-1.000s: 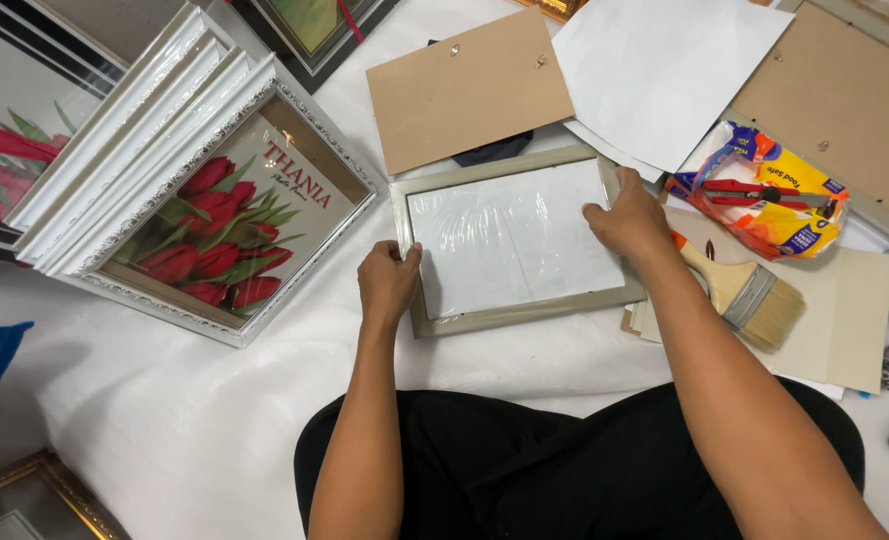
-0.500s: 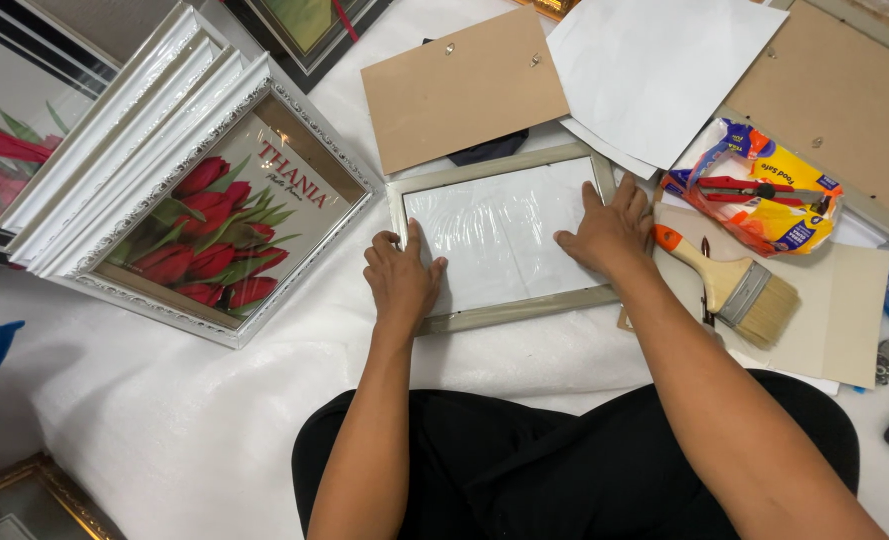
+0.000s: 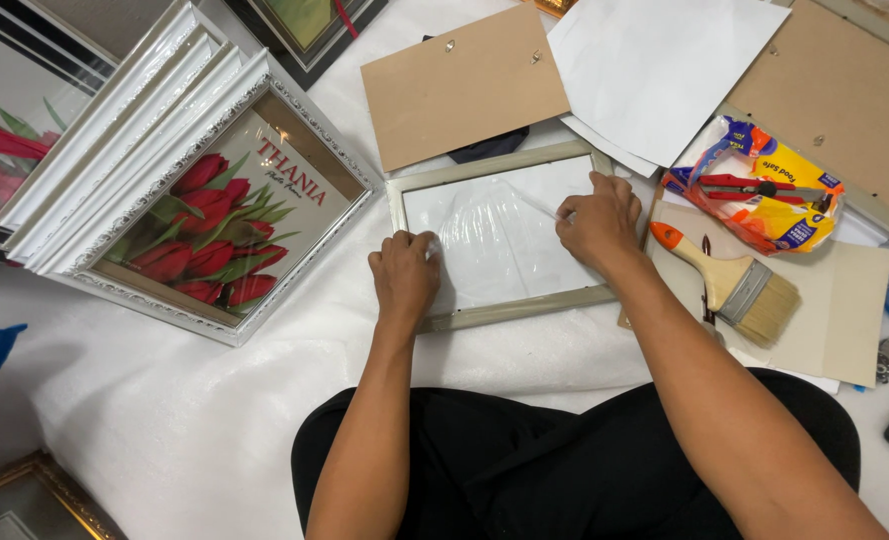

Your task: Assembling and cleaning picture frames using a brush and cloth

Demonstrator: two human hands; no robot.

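A pale grey-green picture frame lies flat on the white sheet in front of my lap. Clear plastic wrap covers its white inside. My left hand rests on the wrap at the frame's lower left, fingers curled and pressing down. My right hand sits at the frame's right side, fingertips pinching a fold of the wrap.
A stack of white frames with a red tulip print lies to the left. Brown backing boards and white paper lie beyond. A paintbrush, red-handled cutters on a colourful bag sit at right.
Both hands have moved inward from the frame's edges onto the plastic wrap. My right hand has closed its fingertips on a fold of it.
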